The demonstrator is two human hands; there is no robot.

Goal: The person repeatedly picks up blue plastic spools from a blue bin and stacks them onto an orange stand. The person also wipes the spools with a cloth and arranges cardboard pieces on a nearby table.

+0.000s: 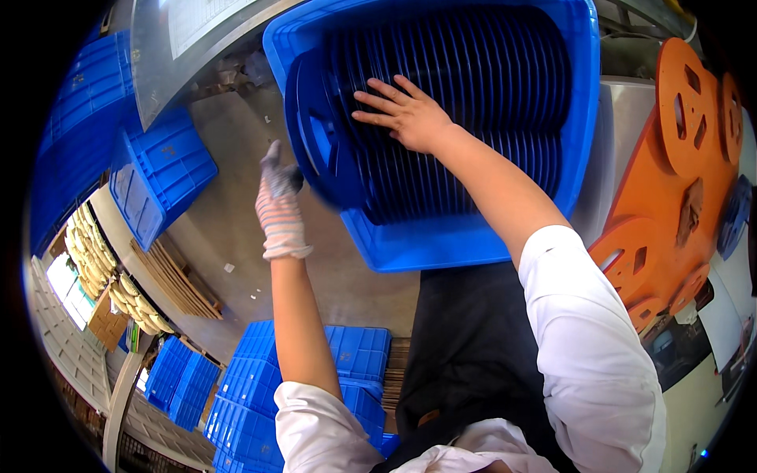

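A big blue plastic crate [432, 257] holds several rows' worth of thin dark blue discs [481, 71], standing on edge and packed close. The leftmost disc [303, 118], with cut-out slots, leans out past the crate's left side. My bare right hand [406, 118] lies spread over the discs' upper edges, fingers pointing left. Beside the leaning disc is my left hand [280, 201], in a striped knit glove with grey fingers. Its fingers stretch upward and its thumb points toward the disc's rim; whether it touches the rim I cannot tell.
Orange slotted discs [682, 110] lie on an orange board [654, 189] to the right. Another blue crate [162, 177] stands on the floor at left. Stacked blue crates [248, 394] fill the lower left. A grey panel [154, 71] juts in at upper left.
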